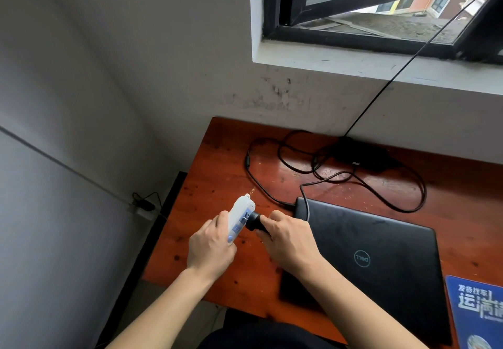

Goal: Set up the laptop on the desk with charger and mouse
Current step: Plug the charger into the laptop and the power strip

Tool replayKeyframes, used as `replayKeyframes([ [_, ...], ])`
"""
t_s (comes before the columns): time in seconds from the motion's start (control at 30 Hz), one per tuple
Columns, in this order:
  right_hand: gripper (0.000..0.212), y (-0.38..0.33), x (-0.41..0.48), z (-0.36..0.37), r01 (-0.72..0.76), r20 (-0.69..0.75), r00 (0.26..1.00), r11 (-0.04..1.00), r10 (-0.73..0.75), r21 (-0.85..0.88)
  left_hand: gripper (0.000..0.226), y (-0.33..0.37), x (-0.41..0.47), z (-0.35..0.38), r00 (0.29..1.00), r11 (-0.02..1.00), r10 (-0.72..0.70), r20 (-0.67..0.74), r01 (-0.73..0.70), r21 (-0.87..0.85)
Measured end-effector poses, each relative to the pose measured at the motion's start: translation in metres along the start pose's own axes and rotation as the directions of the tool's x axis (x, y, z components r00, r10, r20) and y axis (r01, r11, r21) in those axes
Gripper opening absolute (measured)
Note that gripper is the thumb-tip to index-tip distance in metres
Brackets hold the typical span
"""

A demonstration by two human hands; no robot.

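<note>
A closed black laptop [375, 261] lies on the reddish wooden desk [217, 163]. Its charger brick [364, 154] rests at the back by the wall, and black cable [272, 193] loops across the desk to the laptop's left rear corner. My left hand [211, 248] grips a white power strip [239, 216], tilted up above the desk's left part. My right hand [288, 239] pinches the black charger plug [254, 222], whose prongs touch the strip's socket face. No mouse is visible.
A blue mouse pad [479, 310] lies at the desk's right front edge. A thin black cord [408, 60] runs from the window down behind the desk. A wall socket with a plugged-in lead [143, 207] sits low on the left wall.
</note>
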State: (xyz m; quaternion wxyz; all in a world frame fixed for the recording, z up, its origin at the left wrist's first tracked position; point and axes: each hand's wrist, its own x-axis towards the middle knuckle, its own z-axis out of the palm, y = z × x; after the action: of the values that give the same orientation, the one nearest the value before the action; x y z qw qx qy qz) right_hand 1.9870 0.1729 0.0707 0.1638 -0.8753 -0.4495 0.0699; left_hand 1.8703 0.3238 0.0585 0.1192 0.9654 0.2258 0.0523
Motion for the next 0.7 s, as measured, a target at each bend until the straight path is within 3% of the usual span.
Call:
replayKeyframes([
  [0.23,0.025,-0.008,0.003,-0.008,-0.04,0.105,0.993,0.992,0.052,-0.116,0.054,0.001,0.007,-0.004,0.992,0.979,0.12,0.04,-0.125,0.161],
  [0.43,0.023,-0.008,0.01,-0.008,-0.088,0.069,0.993,0.992,0.094,-0.091,0.053,0.017,0.009,-0.003,0.996,0.998,-0.056,0.07,0.057,-0.015],
  [0.7,0.03,0.002,0.014,-0.008,-0.139,0.072,0.989,0.985,0.132,0.104,0.057,0.018,0.011,-0.005,1.0,0.999,0.017,0.012,-0.017,-0.041],
])
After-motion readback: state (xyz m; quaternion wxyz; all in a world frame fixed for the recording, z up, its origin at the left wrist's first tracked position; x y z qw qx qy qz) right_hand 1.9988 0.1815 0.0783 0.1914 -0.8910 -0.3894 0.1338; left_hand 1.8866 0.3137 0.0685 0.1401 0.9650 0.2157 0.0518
